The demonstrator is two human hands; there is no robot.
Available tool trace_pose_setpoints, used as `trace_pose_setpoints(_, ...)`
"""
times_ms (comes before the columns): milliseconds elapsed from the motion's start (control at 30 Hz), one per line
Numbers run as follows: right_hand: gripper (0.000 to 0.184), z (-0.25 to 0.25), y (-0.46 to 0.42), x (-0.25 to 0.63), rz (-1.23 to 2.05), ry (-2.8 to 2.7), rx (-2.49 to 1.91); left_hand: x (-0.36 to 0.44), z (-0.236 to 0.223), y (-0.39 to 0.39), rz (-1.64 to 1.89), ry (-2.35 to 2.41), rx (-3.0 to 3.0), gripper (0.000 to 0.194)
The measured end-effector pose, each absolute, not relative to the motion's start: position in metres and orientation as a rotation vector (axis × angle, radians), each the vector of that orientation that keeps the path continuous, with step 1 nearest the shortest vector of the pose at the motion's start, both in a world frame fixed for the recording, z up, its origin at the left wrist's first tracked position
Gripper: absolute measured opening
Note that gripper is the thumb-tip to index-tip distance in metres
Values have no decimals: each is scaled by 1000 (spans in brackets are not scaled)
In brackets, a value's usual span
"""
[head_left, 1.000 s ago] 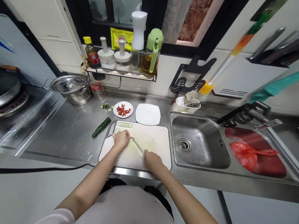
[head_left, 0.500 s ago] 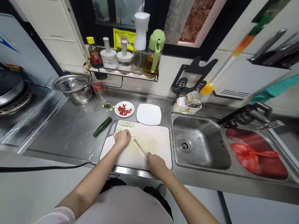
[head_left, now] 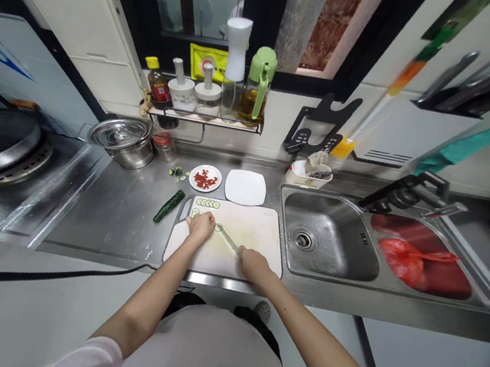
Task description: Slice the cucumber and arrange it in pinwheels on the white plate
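My right hand (head_left: 253,263) is wrapped round the handle of a knife (head_left: 229,241), whose blade points up and left across the white cutting board (head_left: 261,233). At the blade's tip lies a small pale green cucumber slice (head_left: 217,227). Just left of it, my left hand (head_left: 200,226) rests on the board with its fingers drawn together; what is in them, if anything, is hidden. A row of cucumber slices (head_left: 208,203) lies along the board's upper left, and another slice (head_left: 195,211) shows above my left hand. A dark green cucumber piece (head_left: 169,206) lies left of the board.
Behind the board stand a plate of chopped red pieces (head_left: 205,178) and a white plate (head_left: 245,187). Cucumber scraps (head_left: 178,172) lie beside them. A steel pot (head_left: 125,144) stands at the back left. The sink (head_left: 328,235) is on the right, with a red plastic bag (head_left: 403,261).
The view has shifted slightly. My right hand and the knife have moved very little, and the left hand stays at the same spot on the board.
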State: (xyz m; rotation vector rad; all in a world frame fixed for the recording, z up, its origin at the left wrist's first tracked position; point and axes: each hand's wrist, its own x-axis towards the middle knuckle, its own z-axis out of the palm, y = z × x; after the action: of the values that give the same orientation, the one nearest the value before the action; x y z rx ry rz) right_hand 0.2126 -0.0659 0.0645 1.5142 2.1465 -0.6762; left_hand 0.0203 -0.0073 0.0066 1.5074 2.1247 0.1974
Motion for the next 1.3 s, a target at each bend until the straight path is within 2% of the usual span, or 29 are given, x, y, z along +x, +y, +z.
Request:
trace_pose_setpoints(1100,31,60,-72,216,-693,2142,1551,21,7,-10,196,2137,1552,14)
trace_pose_setpoints(1300,26,62,-73,228,-723,2180,1640,23,7,-16,211,2142,1578,19)
